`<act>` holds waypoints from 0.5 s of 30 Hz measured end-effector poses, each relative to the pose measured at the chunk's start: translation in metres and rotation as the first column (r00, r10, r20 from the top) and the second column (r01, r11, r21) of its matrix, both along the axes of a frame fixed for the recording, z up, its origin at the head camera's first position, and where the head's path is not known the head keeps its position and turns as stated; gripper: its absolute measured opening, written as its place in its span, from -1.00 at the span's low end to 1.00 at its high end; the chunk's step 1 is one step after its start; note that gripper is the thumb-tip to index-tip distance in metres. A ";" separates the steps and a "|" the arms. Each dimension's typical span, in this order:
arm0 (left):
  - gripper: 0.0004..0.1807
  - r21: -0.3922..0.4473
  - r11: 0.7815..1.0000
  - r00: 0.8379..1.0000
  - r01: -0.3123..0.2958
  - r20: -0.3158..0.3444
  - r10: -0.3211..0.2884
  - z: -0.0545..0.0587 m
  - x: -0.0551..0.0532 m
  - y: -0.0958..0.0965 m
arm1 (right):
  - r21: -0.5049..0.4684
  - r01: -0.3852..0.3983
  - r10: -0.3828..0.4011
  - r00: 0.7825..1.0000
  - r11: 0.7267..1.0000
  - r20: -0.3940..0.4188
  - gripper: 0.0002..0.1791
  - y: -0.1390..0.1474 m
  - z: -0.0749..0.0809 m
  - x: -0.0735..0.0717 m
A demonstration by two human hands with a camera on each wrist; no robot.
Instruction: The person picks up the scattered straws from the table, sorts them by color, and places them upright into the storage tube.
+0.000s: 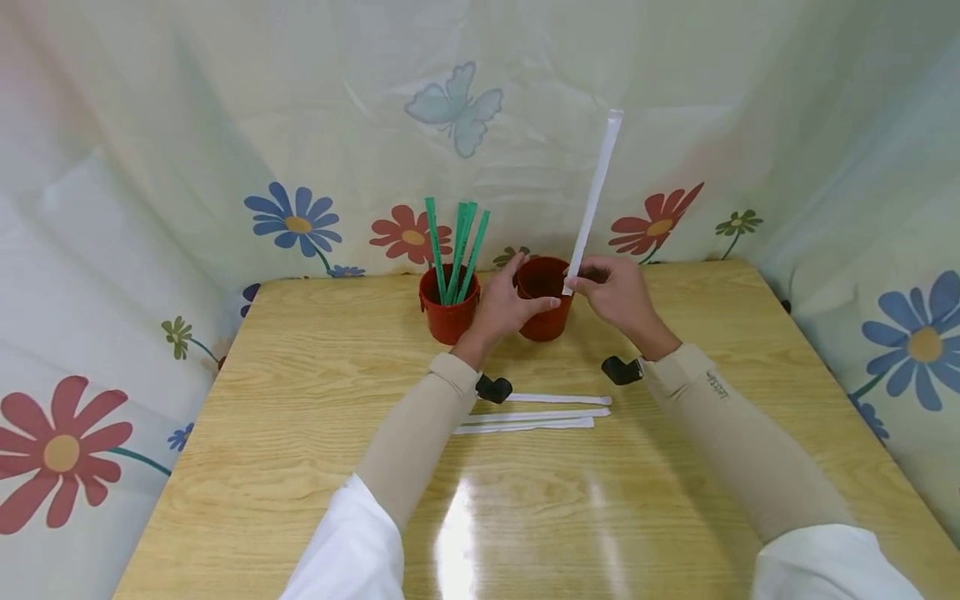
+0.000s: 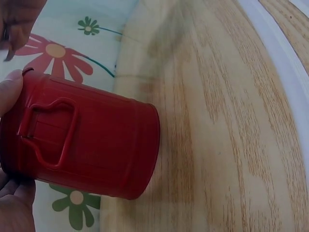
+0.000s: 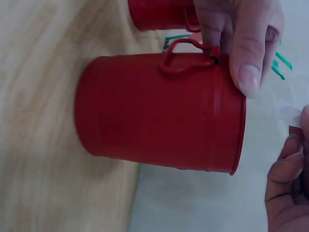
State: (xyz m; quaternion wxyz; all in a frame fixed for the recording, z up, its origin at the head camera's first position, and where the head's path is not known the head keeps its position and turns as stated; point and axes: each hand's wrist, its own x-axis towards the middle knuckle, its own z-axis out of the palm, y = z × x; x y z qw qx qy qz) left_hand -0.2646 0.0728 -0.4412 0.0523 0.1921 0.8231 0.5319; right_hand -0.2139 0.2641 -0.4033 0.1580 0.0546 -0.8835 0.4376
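Observation:
My left hand holds a small red metal bucket at its rim, thumb on the near side and fingers round the far side. That bucket stands upright on the table, its wire handle folded against the wall in the left wrist view. Beside it, my right hand pinches a long white paper-wrapped straw near its lower end. The straw rises steeply, leaning right, with its bottom tip right at the bucket's right rim. In the right wrist view, only the white tip shows at the fingers.
Left of the held bucket stands a second red bucket with several green-wrapped straws in it. Several white-wrapped straws lie on the wooden table in front, partly behind my left forearm. A flowered curtain hangs behind the table.

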 end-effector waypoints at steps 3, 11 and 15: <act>0.08 -0.009 1.000 1.000 0.003 0.015 -0.003 -0.001 0.001 -0.001 | 0.032 0.016 -0.018 0.999 0.999 0.042 -0.85 -0.004 0.003 -0.009; 0.08 -0.007 1.000 1.000 0.006 0.000 -0.006 0.001 0.000 -0.001 | 0.050 0.023 -0.028 0.995 0.998 0.092 -0.84 -0.010 0.008 -0.026; 0.08 -0.011 1.000 1.000 0.010 -0.009 -0.010 0.001 -0.002 -0.001 | 0.042 0.012 -0.017 0.991 0.999 0.130 -0.81 -0.012 0.011 -0.032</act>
